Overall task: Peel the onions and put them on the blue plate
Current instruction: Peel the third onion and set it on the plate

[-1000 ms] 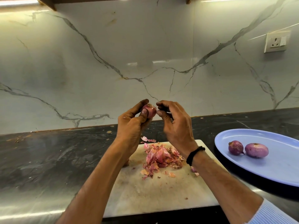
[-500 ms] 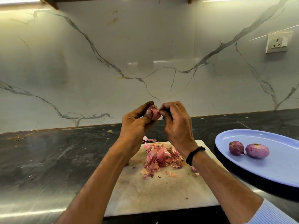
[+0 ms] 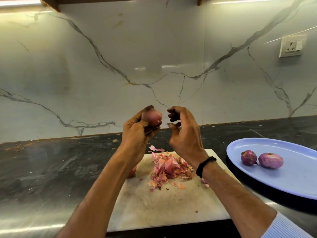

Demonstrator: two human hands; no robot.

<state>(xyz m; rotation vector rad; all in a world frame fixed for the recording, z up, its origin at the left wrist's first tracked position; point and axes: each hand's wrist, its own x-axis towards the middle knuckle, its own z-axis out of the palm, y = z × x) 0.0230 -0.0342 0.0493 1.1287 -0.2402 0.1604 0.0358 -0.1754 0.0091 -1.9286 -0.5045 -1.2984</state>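
My left hand (image 3: 137,133) grips an onion (image 3: 154,117) above the board (image 3: 154,206); my right hand (image 3: 186,134) is just beside it, fingers curled, and I cannot tell if they hold anything. Two peeled onions (image 3: 270,160) lie on the blue plate (image 3: 291,182) on the desk (image 3: 51,169).

Held onion (image 3: 154,117): near side covered by the left grip (image 3: 137,134). Pink rounded item (image 3: 132,171) on the board (image 3: 163,212): mostly behind the left forearm (image 3: 103,186). Blue plate (image 3: 291,182): cut off at the right edge. Right grip (image 3: 185,134): fingertips blurred, contents indeterminate
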